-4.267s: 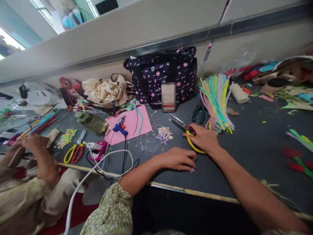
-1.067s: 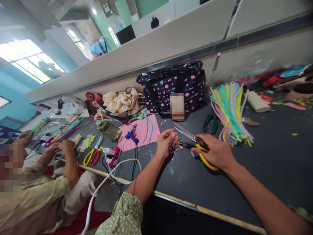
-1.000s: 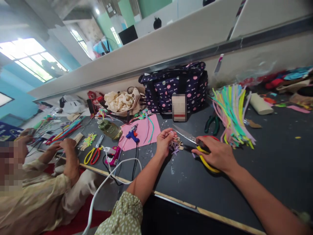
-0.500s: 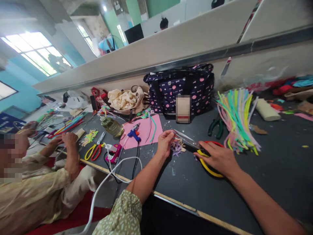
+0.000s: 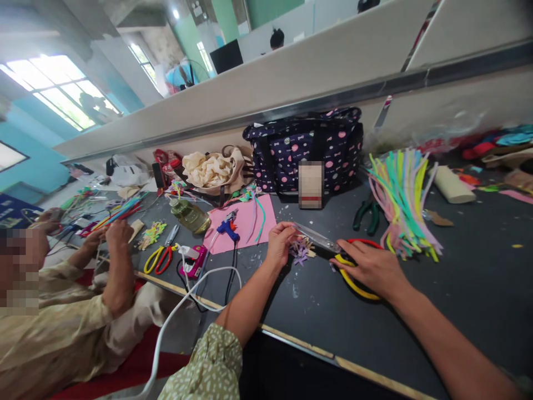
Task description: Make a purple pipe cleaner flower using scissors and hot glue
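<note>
nearest is the left sleeve (image 5: 208,355), thin green cloth with pale blotches; a smooth white cable (image 5: 156,344) curves up beside it. then the table (image 5: 316,311), matte dark grey top with a worn, wood-coloured edge. right hand (image 5: 370,266) is wrapped around the handles of the scissors (image 5: 320,239): long polished steel blades, one glossy red loop, one yellow, tips pointing far-left. left hand (image 5: 283,244) has its fingertips drawn together right at the blade tips; can't tell if they pinch a scrap, too small to see. scissors sit over mid-table, just beside a loose pile of clippings (image 5: 302,251), short lilac and beige slivers. left of that: a second pair of scissors (image 5: 160,258) lying flat, a boxy magenta adapter (image 5: 195,265), a blue plastic glue gun (image 5: 228,228) on a flat pink sheet (image 5: 266,216), and a translucent greenish bottle (image 5: 189,216) on its side. co-worker's hands (image 5: 119,232) at far left, details unclear. further back on the right: dark green-handled pliers (image 5: 366,216), a fanned bundle of fuzzy pastel strips (image 5: 406,200), an off-white cylinder (image 5: 453,185). behind: dotted navy fabric bag (image 5: 283,161), beside crumpled cream cloth (image 5: 208,169), all against a smooth pale partition (image 5: 250,91).
</note>
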### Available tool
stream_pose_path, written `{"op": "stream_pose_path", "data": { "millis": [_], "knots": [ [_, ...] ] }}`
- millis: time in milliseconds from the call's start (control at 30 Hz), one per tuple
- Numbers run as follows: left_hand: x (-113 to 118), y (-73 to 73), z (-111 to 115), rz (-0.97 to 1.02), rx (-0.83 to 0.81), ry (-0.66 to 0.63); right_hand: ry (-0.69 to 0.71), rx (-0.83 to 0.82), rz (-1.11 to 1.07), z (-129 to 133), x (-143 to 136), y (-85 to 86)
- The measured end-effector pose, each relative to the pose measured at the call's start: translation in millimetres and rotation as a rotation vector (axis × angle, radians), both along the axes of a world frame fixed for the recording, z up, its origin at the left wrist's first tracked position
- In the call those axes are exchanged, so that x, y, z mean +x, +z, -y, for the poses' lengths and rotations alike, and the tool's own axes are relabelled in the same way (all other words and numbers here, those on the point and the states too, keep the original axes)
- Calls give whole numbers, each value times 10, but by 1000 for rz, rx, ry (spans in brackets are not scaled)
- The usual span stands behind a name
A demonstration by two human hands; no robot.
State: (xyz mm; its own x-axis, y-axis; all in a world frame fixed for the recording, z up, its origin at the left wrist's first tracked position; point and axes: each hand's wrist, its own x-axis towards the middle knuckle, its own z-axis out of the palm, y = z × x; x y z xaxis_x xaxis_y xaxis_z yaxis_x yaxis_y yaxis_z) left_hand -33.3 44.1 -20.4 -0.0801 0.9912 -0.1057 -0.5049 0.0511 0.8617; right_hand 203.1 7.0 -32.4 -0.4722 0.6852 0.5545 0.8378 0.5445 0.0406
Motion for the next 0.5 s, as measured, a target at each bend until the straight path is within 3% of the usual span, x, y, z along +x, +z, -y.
{"op": "stream_pose_path", "data": {
  "millis": [500],
  "knots": [
    [-3,7,1,-9,-20,-24,7,8,32,1,13,30]
  ]
}}
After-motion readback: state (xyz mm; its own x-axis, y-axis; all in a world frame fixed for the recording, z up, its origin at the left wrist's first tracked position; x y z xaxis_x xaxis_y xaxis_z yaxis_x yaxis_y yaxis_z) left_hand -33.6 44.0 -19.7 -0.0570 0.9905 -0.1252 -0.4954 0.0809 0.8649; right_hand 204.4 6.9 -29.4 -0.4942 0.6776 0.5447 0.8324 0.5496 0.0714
